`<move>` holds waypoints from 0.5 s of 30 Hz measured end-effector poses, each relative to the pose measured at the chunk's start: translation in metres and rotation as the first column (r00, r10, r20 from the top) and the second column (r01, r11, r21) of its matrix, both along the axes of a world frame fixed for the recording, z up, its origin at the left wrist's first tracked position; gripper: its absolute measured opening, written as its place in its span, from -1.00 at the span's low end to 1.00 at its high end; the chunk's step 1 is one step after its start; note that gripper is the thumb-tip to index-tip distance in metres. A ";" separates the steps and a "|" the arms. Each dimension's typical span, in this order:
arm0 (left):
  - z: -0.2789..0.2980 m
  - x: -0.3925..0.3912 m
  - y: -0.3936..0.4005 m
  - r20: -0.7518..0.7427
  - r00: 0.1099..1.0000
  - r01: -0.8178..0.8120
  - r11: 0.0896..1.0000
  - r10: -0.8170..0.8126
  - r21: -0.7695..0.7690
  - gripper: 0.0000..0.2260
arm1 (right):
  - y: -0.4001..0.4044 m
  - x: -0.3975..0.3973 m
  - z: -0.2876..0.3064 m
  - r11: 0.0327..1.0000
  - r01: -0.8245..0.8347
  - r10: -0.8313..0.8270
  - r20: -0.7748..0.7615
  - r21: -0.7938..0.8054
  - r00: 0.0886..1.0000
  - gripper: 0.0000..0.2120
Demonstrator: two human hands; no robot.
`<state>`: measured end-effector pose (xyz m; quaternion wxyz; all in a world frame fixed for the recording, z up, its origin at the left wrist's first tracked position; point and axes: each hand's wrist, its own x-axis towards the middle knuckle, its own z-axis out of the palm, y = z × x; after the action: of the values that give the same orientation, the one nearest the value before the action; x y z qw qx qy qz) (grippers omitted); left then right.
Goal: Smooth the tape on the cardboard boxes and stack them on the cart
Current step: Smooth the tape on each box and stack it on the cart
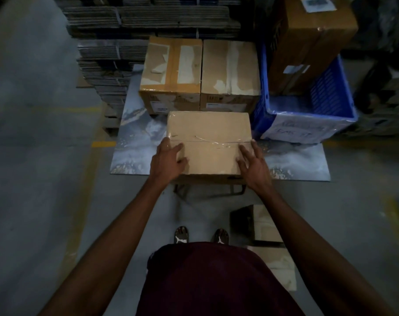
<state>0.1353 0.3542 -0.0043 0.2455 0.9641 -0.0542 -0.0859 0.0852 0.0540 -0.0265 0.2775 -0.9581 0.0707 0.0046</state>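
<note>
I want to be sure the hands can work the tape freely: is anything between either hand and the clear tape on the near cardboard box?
Nothing visible. The left hand and right hand rest flat on the top of the plain brown cardboard box, at either end of its clear tape strip, with fingers already on the tape.

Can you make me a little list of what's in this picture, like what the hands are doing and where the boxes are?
left hand: flat on the front box's left end, on the tape
right hand: flat on its right end
front box: closed, clear tape wrinkled across the top
cart: flat grey deck under the boxes
two back boxes: side by side behind the front box
blue crate: right of them, a big box inside
</note>
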 end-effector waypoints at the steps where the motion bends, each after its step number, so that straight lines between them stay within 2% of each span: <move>1: -0.004 -0.011 0.000 0.000 1.000 -0.019 0.999 0.019 -0.037 -0.52 | 0.002 -0.008 -0.003 1.000 0.005 -0.005 -0.010 -0.001 1.000 -0.52; 3: -0.009 -0.022 0.000 -0.048 0.995 -0.092 0.991 0.087 -0.098 -0.52 | 0.006 -0.016 -0.003 0.999 0.045 -0.044 -0.057 0.019 0.997 -0.51; 5: -0.008 -0.024 -0.004 -0.171 0.970 -0.196 0.972 0.173 -0.130 -0.52 | 0.010 -0.017 -0.002 0.993 0.099 -0.093 -0.096 0.069 0.991 -0.52; 9: -0.001 -0.025 -0.006 -0.236 0.956 -0.216 0.963 0.175 -0.161 -0.45 | 0.012 -0.016 0.003 0.976 0.140 -0.117 -0.138 0.169 0.983 -0.49; 12: 0.011 -0.022 -0.001 -0.230 0.951 -0.258 0.938 0.205 -0.231 -0.28 | 0.013 -0.021 0.019 0.967 0.146 -0.129 -0.095 0.210 0.987 -0.42; 15: 0.041 -0.018 -0.002 -0.114 0.966 -0.256 0.921 0.232 -0.292 -0.24 | 0.015 -0.016 0.047 0.945 0.170 -0.174 -0.010 0.278 0.985 -0.33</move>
<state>0.1171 0.3521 0.0371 0.4018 0.9098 0.0634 -0.0826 0.0694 0.0693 0.0209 0.4092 -0.8998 0.1507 -0.0167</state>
